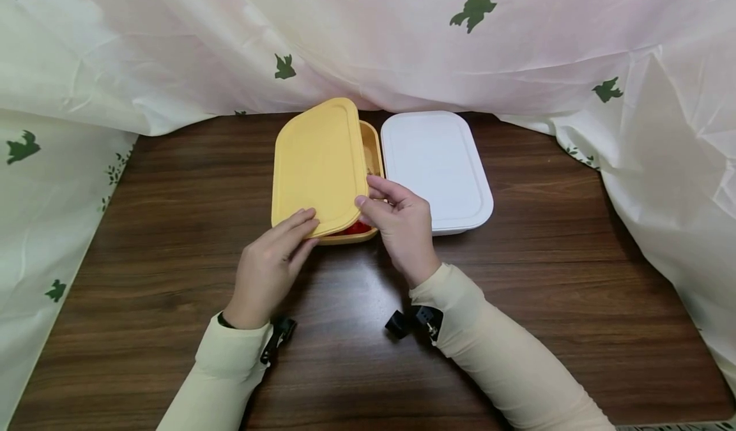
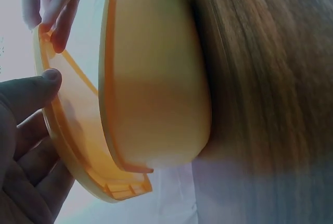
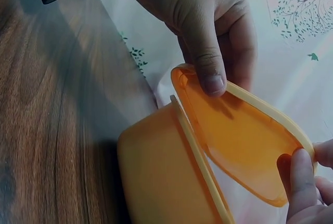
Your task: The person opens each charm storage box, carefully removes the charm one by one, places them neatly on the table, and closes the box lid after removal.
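A yellow lid (image 1: 319, 163) is tilted over a yellow container (image 2: 156, 78), its right side raised. Through the gap, something red (image 1: 358, 228) shows inside near the front right; the lid hides most of the interior. My left hand (image 1: 267, 268) holds the lid's front edge, thumb beneath and fingers on top. At the front right corner, my right hand (image 1: 405, 226) pinches the lid between thumb and fingers. In the right wrist view, the lid's underside faces the camera and the container's rim (image 3: 200, 151) lies just below it.
A white container with a white lid (image 1: 437, 169) stands close against the right of the yellow one. Both rest on a dark wooden table (image 1: 172, 239). A pale curtain with green birds (image 1: 374, 41) hangs behind and along both sides. Black straps with small cameras (image 1: 422, 321) sit at the wrists.
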`<action>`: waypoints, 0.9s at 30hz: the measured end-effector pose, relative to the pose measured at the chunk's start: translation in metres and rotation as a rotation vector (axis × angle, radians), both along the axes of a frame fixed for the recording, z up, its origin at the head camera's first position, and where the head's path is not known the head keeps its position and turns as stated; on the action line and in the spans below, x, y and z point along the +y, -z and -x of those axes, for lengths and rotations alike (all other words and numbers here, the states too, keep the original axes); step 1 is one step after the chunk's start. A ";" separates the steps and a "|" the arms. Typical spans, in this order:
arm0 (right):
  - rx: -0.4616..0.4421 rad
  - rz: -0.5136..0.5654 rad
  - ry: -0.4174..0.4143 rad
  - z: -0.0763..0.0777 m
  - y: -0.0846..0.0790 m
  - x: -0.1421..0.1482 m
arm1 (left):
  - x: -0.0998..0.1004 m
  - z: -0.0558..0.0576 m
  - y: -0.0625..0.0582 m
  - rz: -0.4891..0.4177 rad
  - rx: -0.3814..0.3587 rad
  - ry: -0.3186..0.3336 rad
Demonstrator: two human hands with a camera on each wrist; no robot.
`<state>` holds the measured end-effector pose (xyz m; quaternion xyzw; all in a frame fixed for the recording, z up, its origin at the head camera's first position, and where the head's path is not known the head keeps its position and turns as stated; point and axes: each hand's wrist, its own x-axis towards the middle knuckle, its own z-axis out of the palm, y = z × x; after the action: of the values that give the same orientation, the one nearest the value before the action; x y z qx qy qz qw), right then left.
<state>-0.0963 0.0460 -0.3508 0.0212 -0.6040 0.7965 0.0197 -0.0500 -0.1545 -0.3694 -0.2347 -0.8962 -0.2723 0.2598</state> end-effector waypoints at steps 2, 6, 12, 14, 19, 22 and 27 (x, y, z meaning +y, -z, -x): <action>0.003 -0.005 -0.007 0.000 -0.001 -0.002 | -0.002 -0.001 0.000 -0.003 -0.009 -0.006; 0.001 -0.023 -0.024 -0.002 -0.006 -0.007 | -0.005 -0.002 0.000 -0.003 -0.024 -0.022; 0.014 -0.054 -0.048 -0.009 -0.022 -0.013 | -0.009 -0.002 0.002 -0.036 -0.032 -0.040; 0.025 -0.067 -0.060 -0.010 -0.025 -0.015 | -0.010 -0.002 0.005 -0.063 -0.032 -0.043; 0.051 -0.074 -0.093 -0.011 -0.027 -0.019 | -0.013 -0.002 0.009 -0.132 -0.035 -0.050; 0.064 -0.065 -0.108 -0.010 -0.026 -0.022 | -0.015 -0.002 0.011 -0.147 -0.055 -0.057; 0.089 -0.085 -0.134 -0.008 -0.026 -0.027 | -0.017 -0.003 0.012 -0.153 -0.104 -0.081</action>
<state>-0.0880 0.0192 -0.3243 0.0976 -0.6330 0.7680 -0.0076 -0.0475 -0.1715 -0.3818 -0.1631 -0.8939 -0.3410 0.2410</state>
